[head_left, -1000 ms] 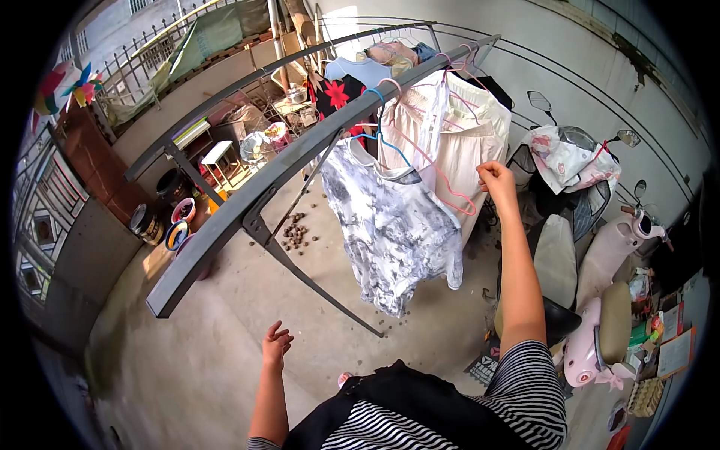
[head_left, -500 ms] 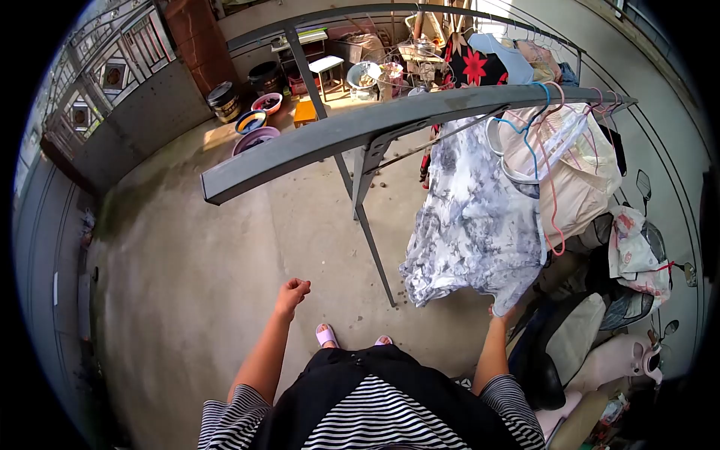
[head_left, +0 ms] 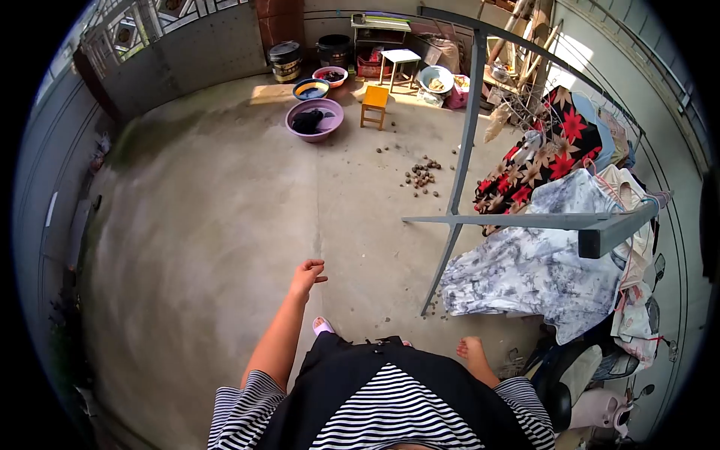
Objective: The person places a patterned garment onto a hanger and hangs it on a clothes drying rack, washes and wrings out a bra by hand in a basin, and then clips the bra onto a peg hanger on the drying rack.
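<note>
My left hand (head_left: 304, 279) hangs over the bare concrete, holding nothing, its fingers loosely apart. Low beside my body is my right hand (head_left: 471, 348), empty, with its fingers loosely bent and apart. The nearest thing to it is a white and grey patterned garment (head_left: 536, 277), which hangs on the grey metal rack (head_left: 517, 220); hand and cloth are apart. Behind that garment hangs a black cloth with red flowers (head_left: 571, 126). Pale clothes (head_left: 637, 251) on hangers are at the rack's right end.
Ahead stand a purple basin (head_left: 330, 127) with dark cloth, a yellow stool (head_left: 374, 100), a white stool (head_left: 402, 55) and black buckets (head_left: 285, 63). Small round things (head_left: 422, 178) lie scattered on the floor. A scooter (head_left: 600, 409) stands at right. The rack's beam end juts toward me.
My right hand has let go of the patterned garment's hem and drawn back toward my body. The view has turned left, so the rack sits farther right. My left hand's fingers have loosened.
</note>
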Demonstrator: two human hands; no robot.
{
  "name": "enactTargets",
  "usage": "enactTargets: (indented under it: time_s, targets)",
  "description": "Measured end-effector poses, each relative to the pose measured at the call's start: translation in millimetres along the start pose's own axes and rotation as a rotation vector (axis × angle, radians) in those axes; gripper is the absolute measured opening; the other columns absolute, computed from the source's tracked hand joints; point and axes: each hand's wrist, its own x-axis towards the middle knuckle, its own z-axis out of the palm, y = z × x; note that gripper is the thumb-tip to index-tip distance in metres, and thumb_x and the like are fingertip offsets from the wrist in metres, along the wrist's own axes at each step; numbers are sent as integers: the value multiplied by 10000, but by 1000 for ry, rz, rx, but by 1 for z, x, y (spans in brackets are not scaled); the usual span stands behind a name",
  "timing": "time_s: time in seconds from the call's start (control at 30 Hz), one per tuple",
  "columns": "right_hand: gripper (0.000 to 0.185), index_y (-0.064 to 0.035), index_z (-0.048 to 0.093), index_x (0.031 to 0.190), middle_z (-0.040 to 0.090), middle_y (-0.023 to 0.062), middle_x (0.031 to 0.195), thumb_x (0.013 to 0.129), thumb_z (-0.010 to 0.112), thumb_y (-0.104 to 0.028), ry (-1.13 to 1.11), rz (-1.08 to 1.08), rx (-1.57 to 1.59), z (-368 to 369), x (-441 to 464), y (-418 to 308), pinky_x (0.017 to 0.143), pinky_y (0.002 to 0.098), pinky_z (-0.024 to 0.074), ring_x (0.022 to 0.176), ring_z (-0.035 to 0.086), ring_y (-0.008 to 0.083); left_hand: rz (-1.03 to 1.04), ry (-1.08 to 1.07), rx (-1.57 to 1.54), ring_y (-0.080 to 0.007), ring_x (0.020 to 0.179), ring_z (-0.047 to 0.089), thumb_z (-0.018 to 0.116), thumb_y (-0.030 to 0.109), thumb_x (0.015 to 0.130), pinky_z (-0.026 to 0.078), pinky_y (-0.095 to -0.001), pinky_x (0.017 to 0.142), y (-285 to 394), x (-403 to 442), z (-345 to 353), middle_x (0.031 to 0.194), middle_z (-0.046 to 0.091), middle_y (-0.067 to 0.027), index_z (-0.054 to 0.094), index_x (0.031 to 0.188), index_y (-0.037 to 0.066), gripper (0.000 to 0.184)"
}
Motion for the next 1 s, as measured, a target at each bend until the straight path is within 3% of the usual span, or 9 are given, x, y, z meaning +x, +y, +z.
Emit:
enactTargets:
  time_s: [0.17,0.3,0.43,0.5,0.6,0.7,0.8,0.9,1.0]
  targets:
    - [127,-7,535,834,548,111,745,797,580,-120,-3,-116,-160,128,-106,-111,606,441,534,634,588,283,-105,180,-153,-269,850,634,557,80,835,545,-335,776,34,9,-97,985,543,-96,559,1056,-36,249]
    - [137,-36,550,872,558,106,777,822,557,-164,-60,-161,-224,197,-148,-137,638,442,530,718,601,278,-142,162,-178,-283,866,639,566,83,832,547,-342,782,46,41,-145,1017,548,-121,550,1062,-41,262]
    - [150,-27,554,872,582,117,802,820,554,-168,6,-1,-249,208,-133,-114,676,449,527,745,603,276,-171,162,-183,-290,881,638,567,85,831,549,-340,782,61,95,-162,1046,554,-137,543,1075,-38,274]
    - [163,-16,555,867,598,134,808,813,555,-170,-4,44,-218,201,-94,-88,683,453,527,743,605,284,-182,121,-193,-281,902,654,577,193,858,432,-334,861,70,127,-167,1019,601,-107,569,1028,46,226]
    - [167,-9,555,860,605,146,806,809,551,-167,-32,92,-179,222,-58,-99,672,460,528,738,609,293,-202,139,-280,-294,899,653,562,229,883,437,-355,859,86,179,-179,984,614,-108,564,956,44,199]
    - [158,-5,555,852,606,152,797,804,546,-155,-36,120,-141,273,-90,-171,647,470,530,722,616,301,-197,264,-220,-276,833,664,548,282,897,444,-384,857,128,226,-196,927,632,-95,547,884,49,234]
    - [156,-5,558,856,597,141,775,805,552,-153,53,156,-241,350,-28,-263,628,445,537,690,616,290,-197,337,-288,-276,834,666,506,294,912,417,-394,869,147,284,-224,927,639,-89,543,900,62,236]
    - [160,-29,565,860,582,101,722,813,574,-182,-142,-41,-294,449,-64,-415,580,389,542,648,607,240,-177,378,-324,-300,823,667,465,150,887,463,-370,804,197,341,-234,983,624,-134,514,1038,38,194]
    - [140,-38,579,899,589,54,732,821,582,-154,-132,-379,-424,549,-141,-549,504,284,514,614,591,151,-199,441,-350,-354,855,650,409,56,859,494,-373,789,230,384,-231,1063,576,-197,442,1163,3,311]
